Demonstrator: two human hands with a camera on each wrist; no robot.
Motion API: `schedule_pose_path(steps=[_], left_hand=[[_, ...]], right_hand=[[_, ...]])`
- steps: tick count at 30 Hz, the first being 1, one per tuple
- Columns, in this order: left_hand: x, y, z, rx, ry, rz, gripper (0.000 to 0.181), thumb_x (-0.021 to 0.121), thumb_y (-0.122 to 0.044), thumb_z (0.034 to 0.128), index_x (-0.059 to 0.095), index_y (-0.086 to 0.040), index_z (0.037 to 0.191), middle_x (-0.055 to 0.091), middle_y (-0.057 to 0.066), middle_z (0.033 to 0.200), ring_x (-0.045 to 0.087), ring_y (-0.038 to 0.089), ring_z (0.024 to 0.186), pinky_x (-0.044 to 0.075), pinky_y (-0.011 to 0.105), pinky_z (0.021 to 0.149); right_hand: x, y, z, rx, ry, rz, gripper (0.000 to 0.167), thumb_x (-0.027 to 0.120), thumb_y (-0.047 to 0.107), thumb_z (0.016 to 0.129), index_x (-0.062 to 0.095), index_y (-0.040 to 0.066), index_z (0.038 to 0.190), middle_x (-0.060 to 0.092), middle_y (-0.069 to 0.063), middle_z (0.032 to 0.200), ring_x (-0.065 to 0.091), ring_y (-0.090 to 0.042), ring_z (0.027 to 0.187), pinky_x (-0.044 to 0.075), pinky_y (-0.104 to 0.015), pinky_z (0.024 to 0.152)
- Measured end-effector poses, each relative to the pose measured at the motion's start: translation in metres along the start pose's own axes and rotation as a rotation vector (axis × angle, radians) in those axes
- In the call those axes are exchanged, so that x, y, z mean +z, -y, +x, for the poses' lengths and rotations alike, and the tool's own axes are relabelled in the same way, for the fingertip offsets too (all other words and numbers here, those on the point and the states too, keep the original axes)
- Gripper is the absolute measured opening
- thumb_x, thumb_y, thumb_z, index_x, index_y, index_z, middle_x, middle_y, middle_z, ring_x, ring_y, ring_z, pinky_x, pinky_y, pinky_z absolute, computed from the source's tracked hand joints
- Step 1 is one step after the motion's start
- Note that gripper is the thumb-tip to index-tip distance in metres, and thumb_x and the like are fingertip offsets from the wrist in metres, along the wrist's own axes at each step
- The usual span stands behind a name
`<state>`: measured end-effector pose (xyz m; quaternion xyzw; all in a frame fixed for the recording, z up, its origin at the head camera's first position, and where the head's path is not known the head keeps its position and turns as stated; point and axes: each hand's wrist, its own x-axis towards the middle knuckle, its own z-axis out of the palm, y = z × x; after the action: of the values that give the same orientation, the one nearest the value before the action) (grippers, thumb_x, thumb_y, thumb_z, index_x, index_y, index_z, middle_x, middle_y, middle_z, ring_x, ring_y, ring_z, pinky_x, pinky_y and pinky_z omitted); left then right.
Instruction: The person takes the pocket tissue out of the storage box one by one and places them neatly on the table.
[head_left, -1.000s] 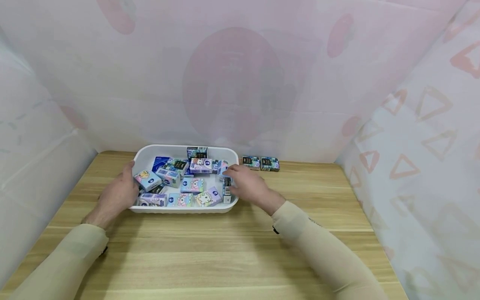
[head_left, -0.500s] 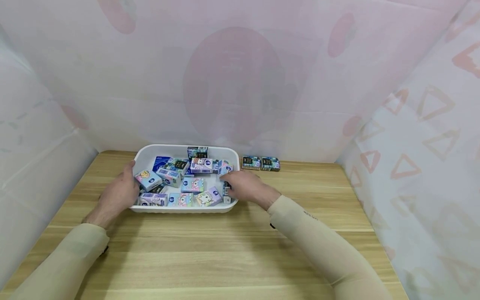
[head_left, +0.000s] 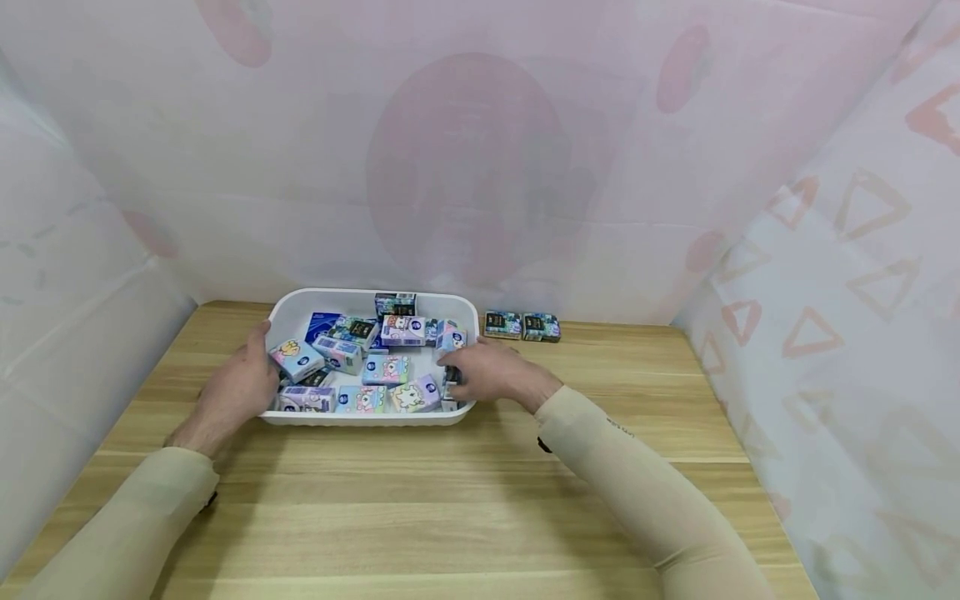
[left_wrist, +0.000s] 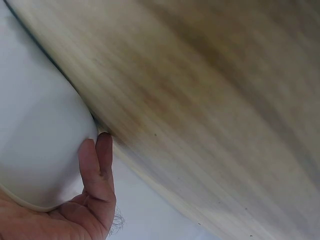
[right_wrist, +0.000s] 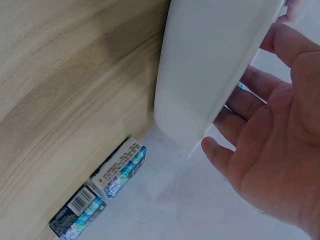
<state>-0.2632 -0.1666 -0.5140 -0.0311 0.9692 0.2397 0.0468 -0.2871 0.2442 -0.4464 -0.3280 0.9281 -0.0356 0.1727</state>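
Note:
In the head view, a white plastic basin (head_left: 360,421) holds several small tissue packs, some with pastel cartoon prints, some dark with a blue-green pattern. My left hand (head_left: 236,383) grips the basin's left rim. The left wrist view shows the fingers (left_wrist: 90,162) of that hand against the outer wall. Reaching over the right rim, my right hand (head_left: 487,371) has thumb and fingers around a dark tissue pack (head_left: 452,375) inside the basin, which they partly cover. In the right wrist view, the fingertips of the right hand (right_wrist: 275,120) disappear behind the basin wall (right_wrist: 205,65).
Two dark patterned tissue packs, a left one (head_left: 502,324) and a right one (head_left: 541,327), lie side by side on the wooden table (head_left: 420,517), right of the basin by the back wall. Printed sheeting (head_left: 480,167) encloses the table at the back and sides.
My right hand has moved slightly left and down inside the basin, closing around the dark pack by the right wall. The left hand and the basin stay in place.

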Motion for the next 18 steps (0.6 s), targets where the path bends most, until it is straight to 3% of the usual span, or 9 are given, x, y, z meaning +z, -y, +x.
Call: schedule_pose_path(steps=[4, 11, 15, 18], left_hand=[[0.0, 0.0, 0.0, -0.003, 0.002, -0.004, 0.081, 0.041, -0.004, 0.1157, -0.002, 0.011, 0.182, 0.05, 0.054, 0.152, 0.071, 0.045, 0.095, 0.051, 0.039, 0.059], [0.0, 0.0, 0.0, -0.008, 0.004, -0.001, 0.081, 0.041, -0.004, 0.116, -0.002, 0.01, 0.183, 0.048, 0.054, 0.154, 0.07, 0.047, 0.099, 0.052, 0.039, 0.06], [0.0, -0.001, 0.001, -0.014, 0.005, 0.001, 0.081, 0.042, -0.004, 0.1162, -0.002, 0.011, 0.183, 0.048, 0.054, 0.155, 0.07, 0.049, 0.104, 0.055, 0.042, 0.064], [0.0, -0.002, 0.001, -0.02, 0.008, 0.0, 0.082, 0.042, -0.004, 0.1164, -0.003, 0.01, 0.183, 0.047, 0.054, 0.158, 0.068, 0.052, 0.109, 0.058, 0.046, 0.071]], right_hand=[[0.001, 0.0, 0.001, -0.013, 0.017, 0.025, 0.056, 0.074, 0.035, 0.117, 0.065, 0.016, 0.169, 0.067, -0.005, 0.174, 0.059, -0.026, 0.166, 0.019, -0.065, 0.149], [0.008, 0.0, 0.005, -0.043, 0.001, 0.056, 0.058, 0.078, 0.042, 0.114, 0.068, 0.019, 0.166, 0.067, -0.003, 0.173, 0.054, -0.026, 0.169, 0.012, -0.064, 0.151], [0.011, 0.0, 0.007, -0.066, -0.034, 0.044, 0.062, 0.082, 0.048, 0.11, 0.07, 0.019, 0.164, 0.068, -0.003, 0.172, 0.057, -0.024, 0.166, 0.021, -0.06, 0.15], [0.014, 0.001, 0.009, -0.08, -0.06, 0.049, 0.065, 0.086, 0.05, 0.107, 0.071, 0.018, 0.162, 0.071, -0.004, 0.167, 0.064, -0.025, 0.159, 0.04, -0.052, 0.143]])
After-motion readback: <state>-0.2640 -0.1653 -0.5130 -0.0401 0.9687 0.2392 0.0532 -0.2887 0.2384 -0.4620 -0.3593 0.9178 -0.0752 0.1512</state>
